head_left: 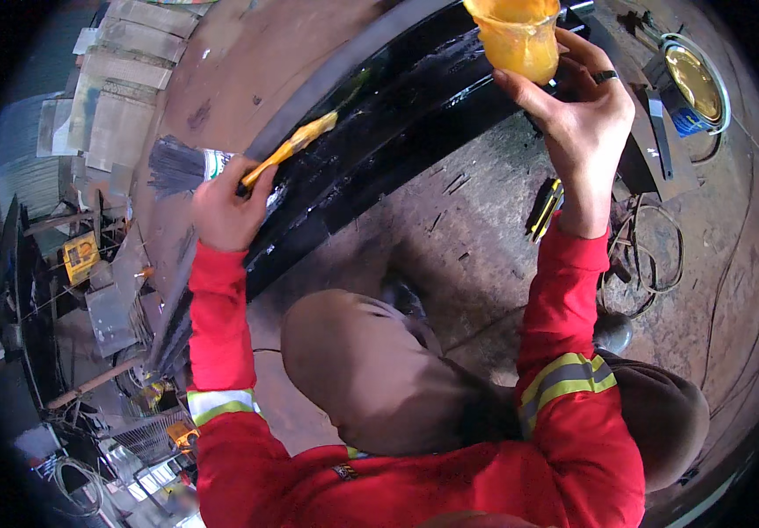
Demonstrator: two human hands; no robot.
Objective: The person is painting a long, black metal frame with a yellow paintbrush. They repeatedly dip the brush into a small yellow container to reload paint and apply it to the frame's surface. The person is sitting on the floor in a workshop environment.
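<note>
My left hand point(232, 204) is closed around a slim, yellow-smeared paintbrush point(296, 148), its far end pointing up and right over a glossy black metal beam point(371, 154). A dark-bristled brush point(179, 167) with a white label shows just left of that hand; its other end is hidden, so whether it is held too I cannot tell. Raised at the top, my right hand point(586, 106) grips a clear cup point(525, 48) coated with yellow paint, thumb and fingers around its sides.
An open paint bucket point(694, 86) with yellow contents stands at upper right, near a flat dark plate point(661, 145). A yellow-and-black tool point(545, 209) and looped cable point(652, 255) lie by my right forearm. Metal sheets and scraps point(124, 290) crowd the left.
</note>
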